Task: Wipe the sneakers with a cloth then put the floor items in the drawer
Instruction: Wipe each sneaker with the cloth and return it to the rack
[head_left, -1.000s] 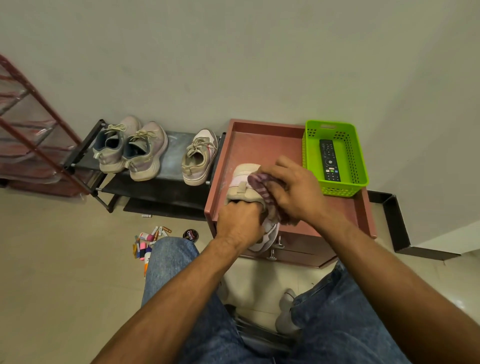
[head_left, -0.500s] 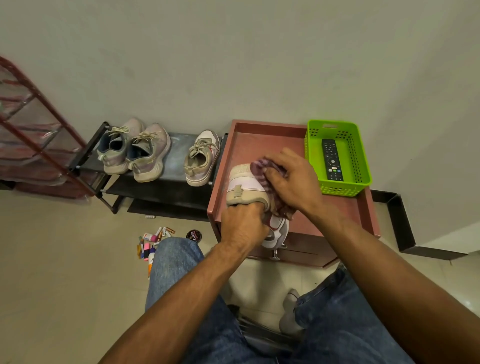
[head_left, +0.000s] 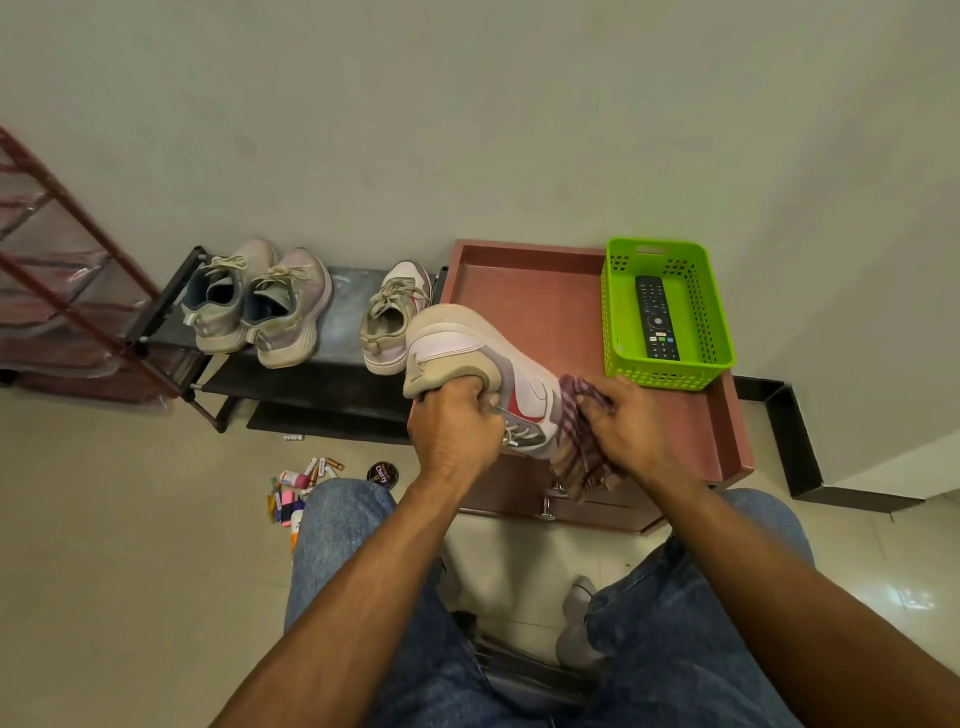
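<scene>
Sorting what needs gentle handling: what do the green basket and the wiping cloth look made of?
Green basket: likely moulded plastic, glossy, with perforated walls. Cloth gripped by the right hand: soft woven fabric, matte, checked and hanging in folds.

Home entryway, shoe rack (head_left: 332, 338) with sneakers, tiled floor (head_left: 104, 571)

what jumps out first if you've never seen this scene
The white sneaker with a red swoosh, held mid-frame by the left hand while the right hand presses a striped cloth to it. Next, the bright green basket holding a remote, right of it.
</scene>
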